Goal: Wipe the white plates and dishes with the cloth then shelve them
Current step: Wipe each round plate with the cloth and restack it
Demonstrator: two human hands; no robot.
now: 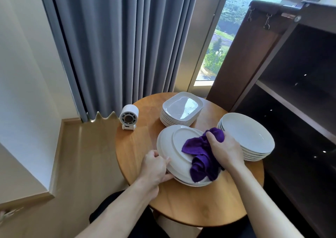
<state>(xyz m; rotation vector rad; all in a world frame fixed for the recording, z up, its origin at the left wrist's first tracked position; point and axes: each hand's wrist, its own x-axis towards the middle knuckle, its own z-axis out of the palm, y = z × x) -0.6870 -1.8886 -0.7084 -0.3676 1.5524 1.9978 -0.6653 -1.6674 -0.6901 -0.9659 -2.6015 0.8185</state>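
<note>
Forearms are reaching in over the round table (190,206), and the left hand (156,168) is pinching the near-left rim of an upturned white plate (171,141), fingers curled around its edge. Right hand (223,146) is clutching a bunched purple cloth (201,157) and pressing it onto the plate's underside, so the bare surface is lying left of that grip, toward the left-hand pinch. Farther out, a square-dish stack (180,108) and a round-dish stack (249,134) are waiting, the latter just right of the cloth hand, and the dark shelf unit (291,96) is standing beyond on that side, nearer the right hand.
</note>
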